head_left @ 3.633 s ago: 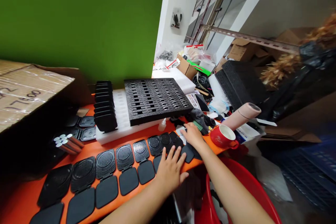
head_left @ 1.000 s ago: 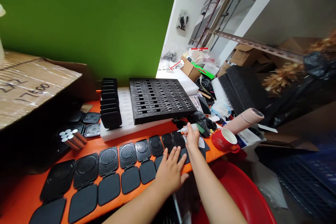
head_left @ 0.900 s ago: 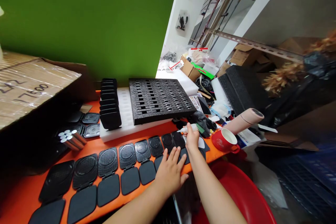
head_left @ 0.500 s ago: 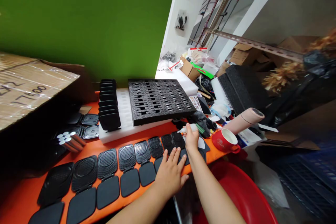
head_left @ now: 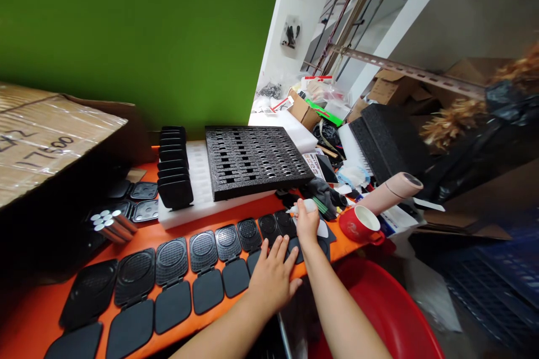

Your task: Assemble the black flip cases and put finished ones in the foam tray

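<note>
A row of opened black hinged cases lies along the orange tabletop, textured halves away from me and smooth halves nearer. My left hand rests flat with fingers spread over the smooth halves near the right end of the row. In my right hand is a small white squeeze bottle, its narrow nozzle pointing left above the case at the row's right end. Whether the nozzle tip touches that case I cannot tell. A white piece lies partly hidden behind my right hand.
Closed cases stand in a white foam tray beside a slotted black foam block. Silver cylinders stand at left by a cardboard box. A red mug and pink flask stand right, above a red stool.
My right hand and the bottle have shifted only very slightly. My left hand stays spread in the same place, and the cases have not moved.
</note>
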### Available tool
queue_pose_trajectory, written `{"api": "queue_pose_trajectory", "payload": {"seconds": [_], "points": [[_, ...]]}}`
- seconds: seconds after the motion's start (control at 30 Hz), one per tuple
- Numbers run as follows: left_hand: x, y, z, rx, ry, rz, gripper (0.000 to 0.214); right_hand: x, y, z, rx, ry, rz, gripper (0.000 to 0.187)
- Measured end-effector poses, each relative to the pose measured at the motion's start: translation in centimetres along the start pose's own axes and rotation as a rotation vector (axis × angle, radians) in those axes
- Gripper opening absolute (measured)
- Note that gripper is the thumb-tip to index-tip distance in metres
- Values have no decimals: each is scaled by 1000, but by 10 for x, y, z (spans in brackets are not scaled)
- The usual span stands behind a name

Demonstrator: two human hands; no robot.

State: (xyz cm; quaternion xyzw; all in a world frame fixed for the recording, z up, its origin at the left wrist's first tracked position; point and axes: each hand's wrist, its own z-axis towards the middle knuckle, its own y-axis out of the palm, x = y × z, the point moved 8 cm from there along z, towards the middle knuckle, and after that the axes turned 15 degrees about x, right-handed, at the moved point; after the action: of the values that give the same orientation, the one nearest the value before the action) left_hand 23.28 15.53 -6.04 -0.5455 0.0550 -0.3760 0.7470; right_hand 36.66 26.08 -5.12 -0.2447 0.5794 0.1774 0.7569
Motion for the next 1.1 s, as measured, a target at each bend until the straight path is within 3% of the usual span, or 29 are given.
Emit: {"api": "queue_pose_trajectory", "payload": {"seconds": [0.13,0.3,0.43,0.87,1.0,1.1], "points": [[0,0,0,8,3,9,63,-4,-9,-1,54,-18,-4,44],[1,-3,1,5,1,25,62,5,-16,-8,68,167,153,40],[1,-4,2,-1,-9,19,61,9,-19,-22,54,244,149,36],[0,-4,2,0,-2,-2,61,-13,-18,-37,-48,-3,-52,40],[0,-2,2,-11,3,-5,63,-17,-25,-35,-16,-29,-53,39],[0,-1,1,-11,4,-1,63,-12,-29,-33,4,28,-18,39]]}}
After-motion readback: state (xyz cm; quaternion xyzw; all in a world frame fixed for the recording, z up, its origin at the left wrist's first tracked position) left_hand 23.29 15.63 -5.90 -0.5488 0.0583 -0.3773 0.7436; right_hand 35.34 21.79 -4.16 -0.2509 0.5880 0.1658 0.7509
